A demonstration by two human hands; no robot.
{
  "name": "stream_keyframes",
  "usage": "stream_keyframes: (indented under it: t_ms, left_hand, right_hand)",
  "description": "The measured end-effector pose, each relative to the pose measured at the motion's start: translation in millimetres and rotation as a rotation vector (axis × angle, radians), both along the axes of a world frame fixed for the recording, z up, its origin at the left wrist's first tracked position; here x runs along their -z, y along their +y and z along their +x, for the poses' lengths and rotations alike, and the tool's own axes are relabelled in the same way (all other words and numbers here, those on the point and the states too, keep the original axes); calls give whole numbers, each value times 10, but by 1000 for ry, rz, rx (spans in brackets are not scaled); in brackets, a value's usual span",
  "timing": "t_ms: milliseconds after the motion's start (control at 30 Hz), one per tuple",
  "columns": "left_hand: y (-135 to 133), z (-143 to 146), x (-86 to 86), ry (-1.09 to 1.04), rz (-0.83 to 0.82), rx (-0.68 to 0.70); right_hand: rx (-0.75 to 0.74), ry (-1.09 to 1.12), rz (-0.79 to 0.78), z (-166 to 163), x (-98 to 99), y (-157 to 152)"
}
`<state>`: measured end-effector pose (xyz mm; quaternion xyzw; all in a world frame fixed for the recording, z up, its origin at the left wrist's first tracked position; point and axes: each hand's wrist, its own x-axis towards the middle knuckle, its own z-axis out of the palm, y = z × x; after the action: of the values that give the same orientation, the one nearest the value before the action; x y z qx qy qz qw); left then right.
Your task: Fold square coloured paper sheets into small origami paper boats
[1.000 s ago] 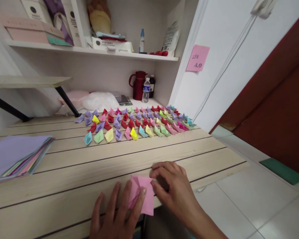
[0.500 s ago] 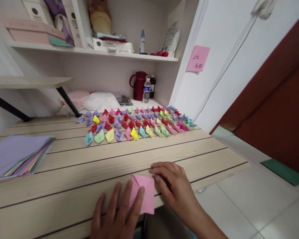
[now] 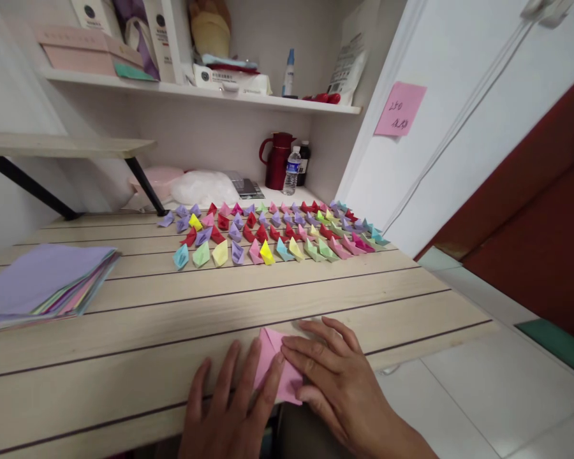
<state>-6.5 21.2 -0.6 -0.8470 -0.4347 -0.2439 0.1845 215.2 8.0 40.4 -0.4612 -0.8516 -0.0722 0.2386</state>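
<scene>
A pink square of folded paper [image 3: 268,347] lies at the front edge of the wooden table [image 3: 138,382], with crease lines near its top corner. My left hand [image 3: 236,401] rests over its left side, fingers spread and the index fingertip pressing near the middle. From the right, my right hand [image 3: 337,376] reaches onto the paper; its index and middle fingertips touch the upper right part and its thumb is by the lower right corner. The paper's right corner is partly covered by those fingers. Neither hand grips it.
Several rows of small folded paper boats [image 3: 249,236] stand across the back of the table. A stack of coloured paper [image 3: 52,280] lies at the left. Behind are a red jug [image 3: 278,162], a water bottle [image 3: 291,172] and a small raised shelf [image 3: 67,146].
My right hand has moved left from the table beside the paper onto its right part. My left hand stays on the paper. The whole view has shifted slightly.
</scene>
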Motion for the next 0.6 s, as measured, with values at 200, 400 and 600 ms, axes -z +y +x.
stream_keyframes:
  t_ms: [200, 400, 600]
  left_hand:
    - [29, -40, 53, -15, 7, 45]
    - [9, -12, 73, -20, -13, -7]
    - [-28, 111, -72, -32, -79, -96]
  right_hand:
    - [34, -105, -16, -1, 22, -54]
    - [30, -169, 25, -51, 43, -65]
    - [133, -96, 123, -179, 86, -29]
